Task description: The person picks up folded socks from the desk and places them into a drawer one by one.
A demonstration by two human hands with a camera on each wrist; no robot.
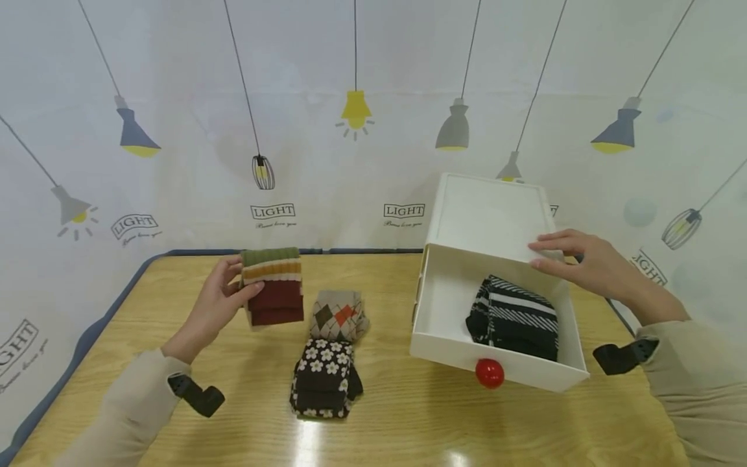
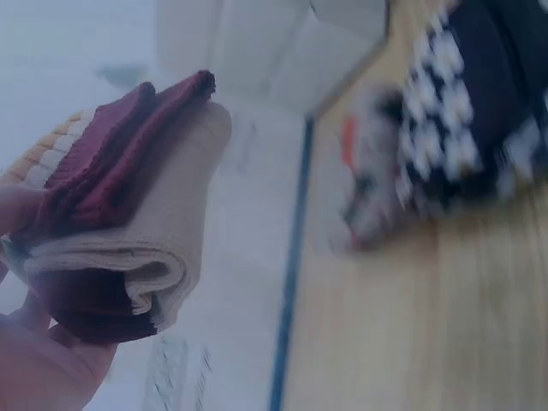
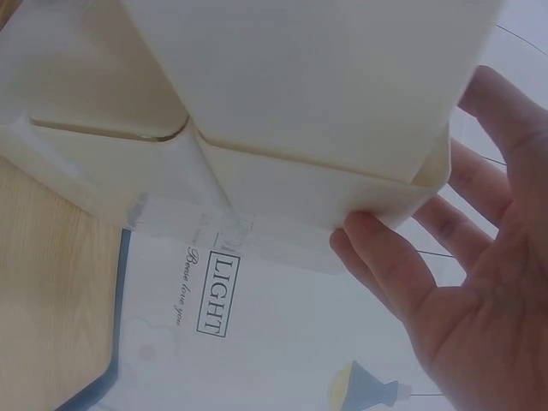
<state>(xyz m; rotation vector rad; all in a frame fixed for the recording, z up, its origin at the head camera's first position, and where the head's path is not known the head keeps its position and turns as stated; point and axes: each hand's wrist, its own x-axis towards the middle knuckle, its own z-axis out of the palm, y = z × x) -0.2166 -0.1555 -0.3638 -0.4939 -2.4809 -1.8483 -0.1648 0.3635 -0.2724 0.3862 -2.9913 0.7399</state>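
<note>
A folded pair of ribbed socks [image 1: 274,301], green, white, orange and maroon, is raised above the table at the left; my left hand [image 1: 217,299] pinches it along its left side. The left wrist view also shows cream and dark layers in that fold [image 2: 128,231]. My right hand [image 1: 589,263] grips the right edge of the white box's raised lid [image 1: 490,214], with the thumb on the rim [image 3: 368,205] in the right wrist view. Inside the white box [image 1: 440,305] lies a folded pair of black-and-white striped socks [image 1: 516,318].
Between the left hand and the box, folded grey argyle socks [image 1: 338,316] lie on the wooden table [image 1: 403,415], right behind black socks with white flowers [image 1: 323,379]. A red round knob [image 1: 489,373] sticks out of the box's front. Behind hangs a lamp-printed cloth [image 1: 362,175].
</note>
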